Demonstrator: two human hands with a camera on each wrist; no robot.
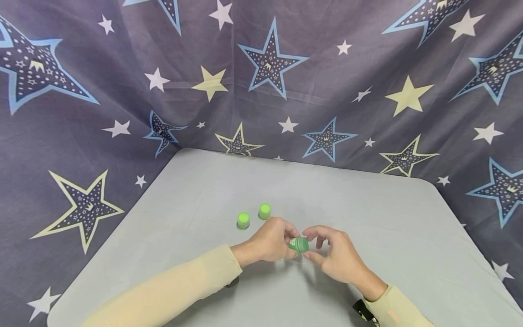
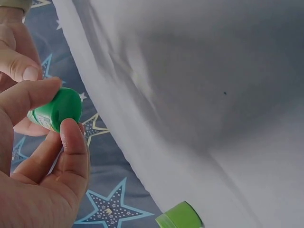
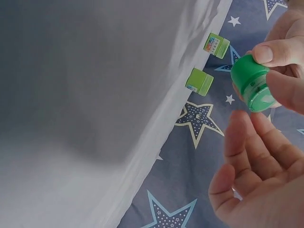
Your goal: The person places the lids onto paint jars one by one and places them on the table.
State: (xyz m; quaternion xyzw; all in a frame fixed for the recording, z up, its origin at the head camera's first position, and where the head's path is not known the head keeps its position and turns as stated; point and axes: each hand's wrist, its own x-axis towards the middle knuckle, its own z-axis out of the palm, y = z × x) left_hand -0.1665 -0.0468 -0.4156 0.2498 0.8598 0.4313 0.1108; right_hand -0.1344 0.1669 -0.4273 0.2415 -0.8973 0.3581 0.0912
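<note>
My left hand [image 1: 271, 240] pinches a small green jar [image 1: 301, 245] between thumb and fingertips, holding it tilted on its side above the table. In the left wrist view the jar [image 2: 66, 107] shows a smooth rounded green end and part of a pale label. Facing it is my right hand [image 1: 337, 254], thumb and fingers spread around the jar's other end. The right wrist view has the right hand's fingertips [image 3: 242, 123] close beneath the jar [image 3: 251, 78], which has a ridge round it and a shinier, lighter end.
Two more small green jars with bright tops, one to the left [image 1: 243, 220] and one further back [image 1: 264, 211], stand on the table beyond my left hand. A pale grey cloth covers the table [image 1: 367, 204]. Star-patterned curtain [image 1: 318, 113] hangs along its back and sides.
</note>
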